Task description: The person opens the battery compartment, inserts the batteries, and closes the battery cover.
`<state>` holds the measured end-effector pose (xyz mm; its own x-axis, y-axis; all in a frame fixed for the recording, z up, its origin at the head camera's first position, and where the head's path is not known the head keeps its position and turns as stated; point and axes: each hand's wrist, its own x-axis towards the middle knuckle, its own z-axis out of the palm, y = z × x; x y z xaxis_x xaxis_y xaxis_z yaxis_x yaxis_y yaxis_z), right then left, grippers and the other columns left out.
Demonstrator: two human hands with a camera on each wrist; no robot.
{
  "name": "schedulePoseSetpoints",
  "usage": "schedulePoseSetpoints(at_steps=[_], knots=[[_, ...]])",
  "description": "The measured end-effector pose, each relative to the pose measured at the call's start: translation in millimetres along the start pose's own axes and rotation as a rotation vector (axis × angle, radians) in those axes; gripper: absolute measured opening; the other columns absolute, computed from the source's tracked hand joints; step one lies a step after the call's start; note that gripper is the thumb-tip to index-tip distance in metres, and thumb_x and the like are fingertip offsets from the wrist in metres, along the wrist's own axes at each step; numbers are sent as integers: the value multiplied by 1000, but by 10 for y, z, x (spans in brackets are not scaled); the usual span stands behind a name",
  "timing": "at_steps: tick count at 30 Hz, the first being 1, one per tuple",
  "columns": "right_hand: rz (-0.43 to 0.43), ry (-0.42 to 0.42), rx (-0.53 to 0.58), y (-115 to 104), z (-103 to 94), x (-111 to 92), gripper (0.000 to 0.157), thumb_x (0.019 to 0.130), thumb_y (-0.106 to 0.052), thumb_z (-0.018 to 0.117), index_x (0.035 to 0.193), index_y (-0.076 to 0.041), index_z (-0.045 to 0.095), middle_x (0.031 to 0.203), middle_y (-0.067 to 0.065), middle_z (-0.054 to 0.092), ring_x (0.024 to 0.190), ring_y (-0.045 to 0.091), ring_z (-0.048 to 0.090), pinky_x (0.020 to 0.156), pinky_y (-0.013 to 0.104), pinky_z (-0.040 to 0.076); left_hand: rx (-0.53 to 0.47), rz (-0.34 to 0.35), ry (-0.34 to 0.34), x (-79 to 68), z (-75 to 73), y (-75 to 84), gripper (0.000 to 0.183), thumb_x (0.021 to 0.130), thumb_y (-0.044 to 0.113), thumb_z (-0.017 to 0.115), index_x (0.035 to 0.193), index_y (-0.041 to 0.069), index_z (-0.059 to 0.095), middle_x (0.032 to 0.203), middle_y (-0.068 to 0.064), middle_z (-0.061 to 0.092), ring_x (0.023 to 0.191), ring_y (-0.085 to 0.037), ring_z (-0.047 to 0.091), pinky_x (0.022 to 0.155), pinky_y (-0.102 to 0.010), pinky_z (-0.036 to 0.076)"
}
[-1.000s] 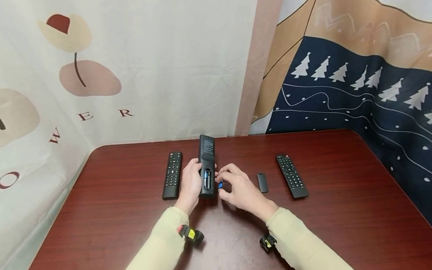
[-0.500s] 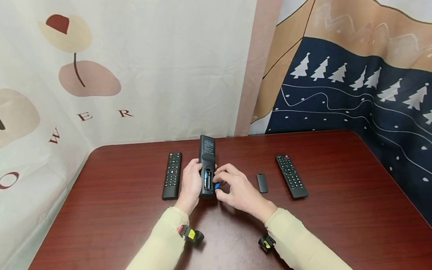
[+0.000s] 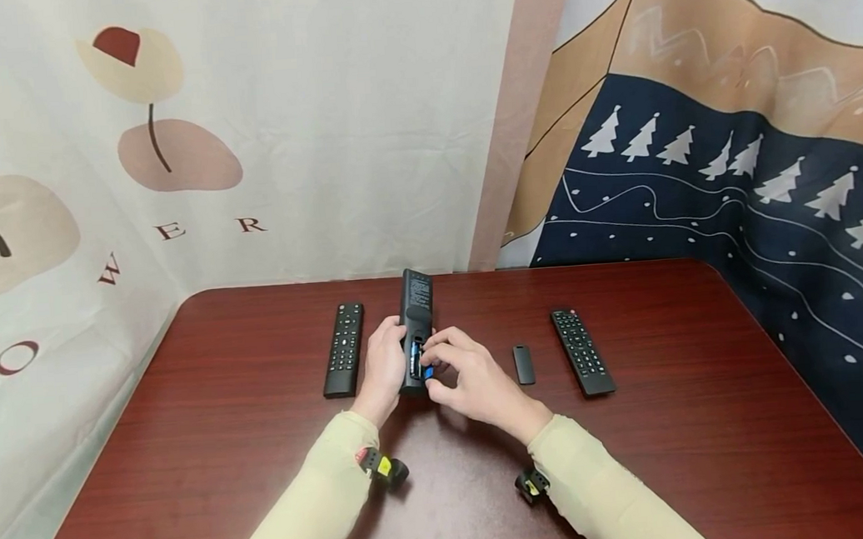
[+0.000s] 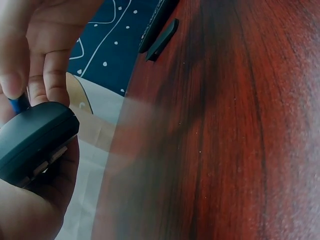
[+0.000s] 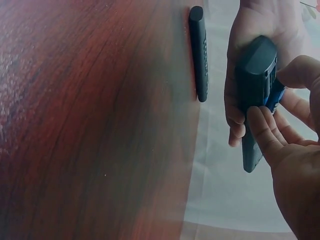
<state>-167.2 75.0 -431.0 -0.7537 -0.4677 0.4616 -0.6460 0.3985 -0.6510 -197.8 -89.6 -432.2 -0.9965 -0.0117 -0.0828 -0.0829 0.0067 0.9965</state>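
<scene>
My left hand (image 3: 383, 365) grips a black remote control (image 3: 416, 296), its back facing up and its battery compartment uncovered. One blue battery (image 3: 414, 361) lies in the compartment. With thumb and fingers, my right hand (image 3: 477, 379) pinches a second blue battery (image 3: 429, 372) at the compartment's right edge. In the left wrist view, the blue end of the pinched battery (image 4: 20, 104) shows between a fingertip and the remote's end. The right wrist view has the pinched battery (image 5: 276, 100) tilted out from the opening, while other right fingers touch the remote's side.
A black remote (image 3: 344, 351) lies left of the hands, buttons up. To the right are a small black battery cover (image 3: 524, 365) and another black remote (image 3: 583, 352). They all lie on a dark red wooden table (image 3: 211, 452), with printed curtains (image 3: 361, 124) behind it.
My right hand has moved slightly left, bringing the pinched battery from beside the remote to the compartment's edge. The held remote has shifted a little to the right.
</scene>
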Motion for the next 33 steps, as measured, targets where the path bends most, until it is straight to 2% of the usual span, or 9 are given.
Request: schedulePoseSetpoints(at_steps=[8,16,33], knots=[[-23,-9,8,3,8,-6,18,85,-3,73,103,-3,73,118,10,63,88,18,65,72,30,57,1,-6,8,-4,17,-25,38,103,14,33,119,-4,63,111,-24,71,76,-14,64,70,-26,53],[-19,-17,18,9,21,-6,18,85,-4,74,103,-3,73,116,9,63,89,17,65,73,22,54,16,-11,10,-4,27,-19,37,104,15,34,118,-3,64,111,-24,72,74,-15,63,68,-27,53],[-29,-21,8,9,26,-14,20,87,-1,76,107,-1,75,118,11,61,93,23,68,75,23,54,41,-18,-9,-10,11,-33,38,105,17,34,121,-1,64,112,-22,70,78,-17,62,71,-30,52]])
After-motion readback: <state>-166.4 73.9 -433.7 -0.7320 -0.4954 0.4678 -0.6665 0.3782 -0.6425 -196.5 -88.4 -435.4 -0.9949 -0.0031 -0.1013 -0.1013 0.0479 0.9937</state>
